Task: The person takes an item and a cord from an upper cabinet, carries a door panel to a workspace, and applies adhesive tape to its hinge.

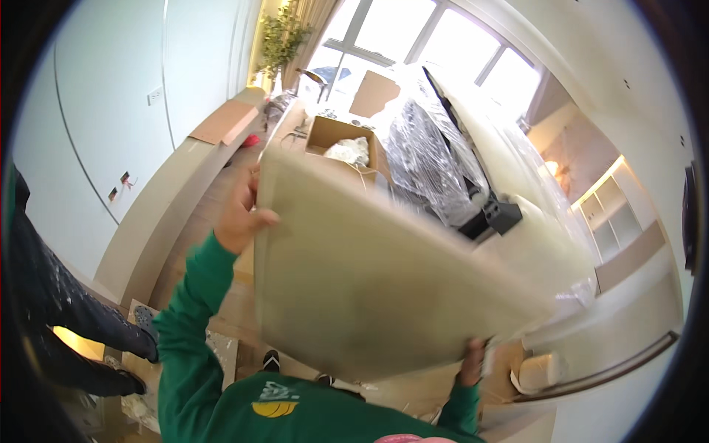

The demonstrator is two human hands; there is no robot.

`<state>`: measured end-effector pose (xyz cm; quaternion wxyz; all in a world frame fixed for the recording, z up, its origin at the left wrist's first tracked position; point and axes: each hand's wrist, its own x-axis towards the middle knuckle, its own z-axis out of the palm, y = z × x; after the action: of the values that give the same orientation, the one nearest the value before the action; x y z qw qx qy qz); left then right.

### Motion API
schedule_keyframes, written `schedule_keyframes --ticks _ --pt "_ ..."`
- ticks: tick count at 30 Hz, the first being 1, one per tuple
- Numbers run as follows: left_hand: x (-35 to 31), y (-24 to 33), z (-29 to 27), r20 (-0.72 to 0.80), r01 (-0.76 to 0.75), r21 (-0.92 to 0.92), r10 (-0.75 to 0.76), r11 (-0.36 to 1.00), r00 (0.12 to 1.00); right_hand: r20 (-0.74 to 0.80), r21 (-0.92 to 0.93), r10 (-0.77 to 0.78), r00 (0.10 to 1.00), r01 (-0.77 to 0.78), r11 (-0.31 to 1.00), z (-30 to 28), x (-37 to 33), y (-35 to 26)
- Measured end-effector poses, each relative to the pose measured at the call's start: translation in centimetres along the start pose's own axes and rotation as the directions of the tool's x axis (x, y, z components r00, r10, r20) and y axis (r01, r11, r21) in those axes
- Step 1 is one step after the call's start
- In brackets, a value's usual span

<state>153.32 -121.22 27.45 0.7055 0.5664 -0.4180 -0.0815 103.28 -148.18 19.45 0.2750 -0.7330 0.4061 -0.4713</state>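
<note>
Beige panel (377, 273) tilts, long axis apparently upper-left to lower-right.

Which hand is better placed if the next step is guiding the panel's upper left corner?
Probably the left hand: it grips the beige panel at its left edge, close below that corner, thumb on the near face. The right hand holds the lower right part, well away.

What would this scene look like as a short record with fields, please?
Held thing: beige panel, tilted
Left hand: at the panel's left edge, thumb on the near face
Right hand: at its lower edge, toward the right
Beyond it: open cardboard box holding crumpled white material; clear plastic sheeting
Left side: another person's legs, darkly clothed
</note>
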Motion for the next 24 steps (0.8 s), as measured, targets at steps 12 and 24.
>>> schedule_keyframes --ticks 12,24 --pt "-8.0 -11.0 5.2 -0.016 0.141 -0.674 -0.204 0.726 0.979 -0.111 0.01 -0.42 0.901 0.424 0.906 -2.6 17.3 -38.6" --pt "-3.3 -9.3 5.9 -0.025 0.118 -0.902 -0.322 0.416 0.946 0.072 -0.32 -0.468 0.881 0.465 0.825 -3.0 12.5 -25.2"
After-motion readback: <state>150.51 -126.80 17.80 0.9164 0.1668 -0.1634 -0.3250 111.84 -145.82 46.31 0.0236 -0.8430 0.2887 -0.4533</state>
